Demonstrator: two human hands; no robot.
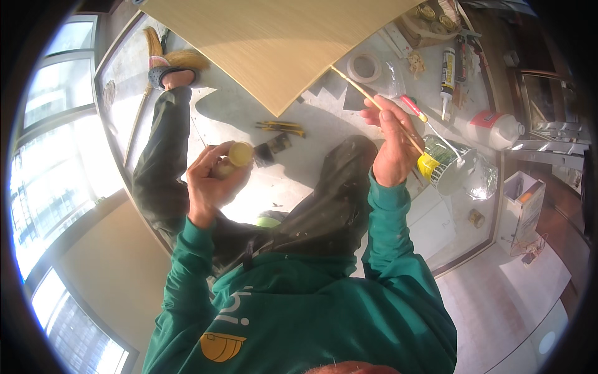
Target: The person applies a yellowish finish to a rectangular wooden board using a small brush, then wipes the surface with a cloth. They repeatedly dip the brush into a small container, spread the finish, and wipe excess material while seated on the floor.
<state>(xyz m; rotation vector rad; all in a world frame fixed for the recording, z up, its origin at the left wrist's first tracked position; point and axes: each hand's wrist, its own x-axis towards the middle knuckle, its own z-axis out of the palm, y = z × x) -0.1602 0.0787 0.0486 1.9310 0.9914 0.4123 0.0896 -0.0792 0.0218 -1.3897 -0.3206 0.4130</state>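
My left hand [205,182] is closed around a small round jar [240,153] with pale yellow contents, held above my lap. Between the fingers of my right hand [396,143] is a thin wooden-handled paintbrush [356,85]. Its far end meets the right edge of a light wood-grain panel [268,47], close to the corner that points toward me. The panel covers the floor at the top middle. Below that corner lie yellow utility knives [280,128] and a dark flat piece [264,154] that I cannot identify.
A tape roll [364,67] lies right of the panel. Farther right are a sealant tube [447,81], a white plastic bottle [498,131] and a bucket [450,177] with a red-handled roller [413,107] across it. A broom [153,45] lies by my left foot. A small jar [476,217] stands lower right.
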